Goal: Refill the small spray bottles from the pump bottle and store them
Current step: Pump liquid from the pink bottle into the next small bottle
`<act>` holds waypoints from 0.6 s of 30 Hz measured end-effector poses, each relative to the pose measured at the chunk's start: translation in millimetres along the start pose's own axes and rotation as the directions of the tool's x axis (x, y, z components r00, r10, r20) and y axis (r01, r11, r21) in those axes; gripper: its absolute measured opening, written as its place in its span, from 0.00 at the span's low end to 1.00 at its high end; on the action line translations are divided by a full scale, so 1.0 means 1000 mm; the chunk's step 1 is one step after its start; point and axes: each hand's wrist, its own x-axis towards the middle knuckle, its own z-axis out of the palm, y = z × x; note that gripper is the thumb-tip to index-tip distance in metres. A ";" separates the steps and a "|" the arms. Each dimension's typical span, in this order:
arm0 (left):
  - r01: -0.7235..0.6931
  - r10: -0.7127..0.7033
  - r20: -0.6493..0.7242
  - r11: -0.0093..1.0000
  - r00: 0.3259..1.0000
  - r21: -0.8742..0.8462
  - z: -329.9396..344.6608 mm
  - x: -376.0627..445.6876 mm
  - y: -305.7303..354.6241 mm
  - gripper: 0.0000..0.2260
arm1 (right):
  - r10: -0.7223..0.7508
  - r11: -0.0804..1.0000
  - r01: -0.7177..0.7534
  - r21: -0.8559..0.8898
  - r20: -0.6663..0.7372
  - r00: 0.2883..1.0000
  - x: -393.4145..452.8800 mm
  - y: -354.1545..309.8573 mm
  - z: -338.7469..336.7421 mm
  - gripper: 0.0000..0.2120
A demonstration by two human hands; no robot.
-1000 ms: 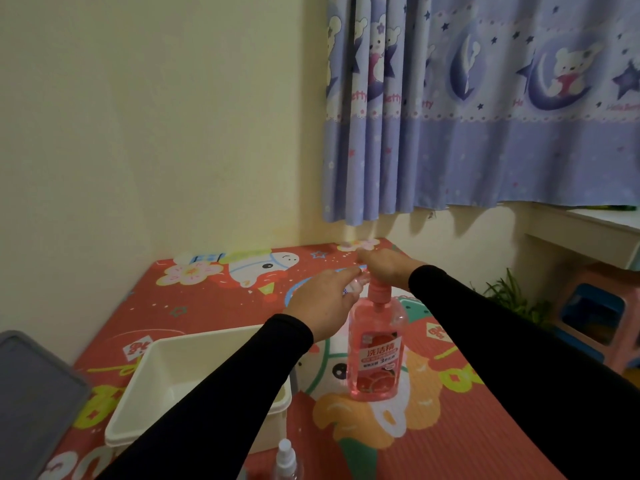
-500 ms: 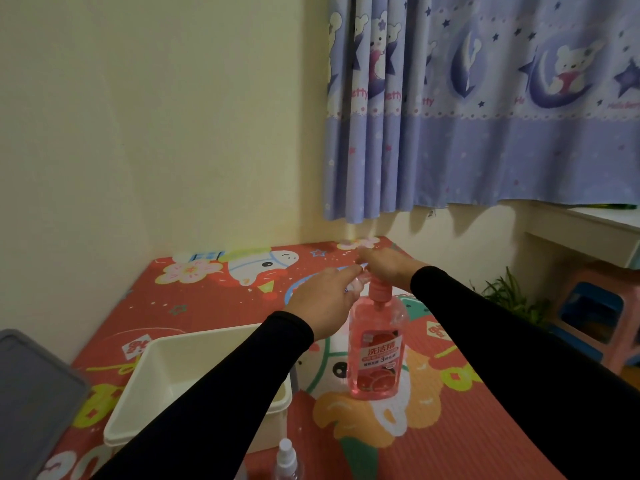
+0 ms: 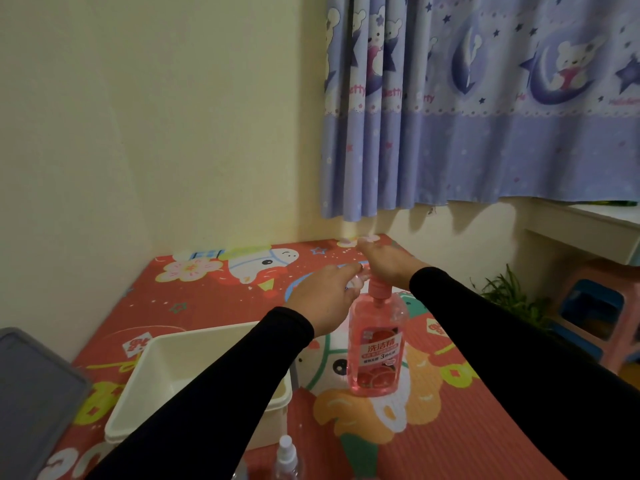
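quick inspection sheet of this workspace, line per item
surface: red cartoon-print mat covers the tabletop, which sits in a wall corner
job's things: pink pump bottle upright on the mat; one small spray bottle upright at the near edge; white bin open at left, its inside partly hidden by a sleeve
clutter: grey lid at far left
grippers: right hand rests on top of the pump head; left hand is beside the nozzle, curled round something small and clear, too hidden to name
cables: nothing seen
surroundings: purple bear-print curtain, white desk, pink stool, green plant
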 end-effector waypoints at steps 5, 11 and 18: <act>-0.026 0.026 -0.024 1.000 0.999 -0.013 -0.010 0.005 0.001 0.19 | -0.031 0.997 0.030 -0.064 -0.010 0.999 0.001 -0.009 -0.014 0.25; -0.006 0.006 -0.015 1.000 1.000 -0.010 0.001 -0.002 -0.001 0.16 | 0.021 1.000 -0.021 -0.007 -0.011 1.000 0.001 0.000 0.001 0.17; -0.032 0.032 -0.014 0.999 0.999 -0.003 -0.006 0.003 0.000 0.17 | -0.057 0.990 0.058 -0.127 0.012 0.998 0.002 -0.005 -0.008 0.21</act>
